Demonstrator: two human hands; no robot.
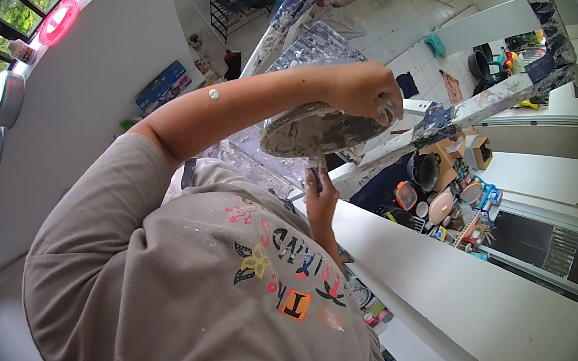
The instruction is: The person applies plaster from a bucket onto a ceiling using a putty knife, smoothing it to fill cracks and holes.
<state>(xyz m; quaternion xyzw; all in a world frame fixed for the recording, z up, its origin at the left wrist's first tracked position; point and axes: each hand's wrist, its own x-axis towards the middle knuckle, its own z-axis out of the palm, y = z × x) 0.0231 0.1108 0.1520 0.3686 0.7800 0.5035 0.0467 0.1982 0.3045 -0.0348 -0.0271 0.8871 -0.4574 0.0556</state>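
Note:
My left hand (373,92) reaches across in front of me, its fingers curled closed at the right edge of a rounded, plaster-caked container (311,137). White smears cover those fingers, and a white blob sticks to the forearm. Lower down, my right hand (321,202) is closed around a dark tool handle (316,177). The tool's upper end meets the container's lower edge, and its head is mostly hidden, so I cannot tell its kind. Behind the container is a paint-splattered board (318,45).
Paint-spattered ladder rails (283,25) rise around the board. A white wall with a windowsill (32,57) holding bowls runs along the left. Far below stand a shoe rack (238,2), pots and a dark wok (424,170). A white ledge (439,280) crosses the right.

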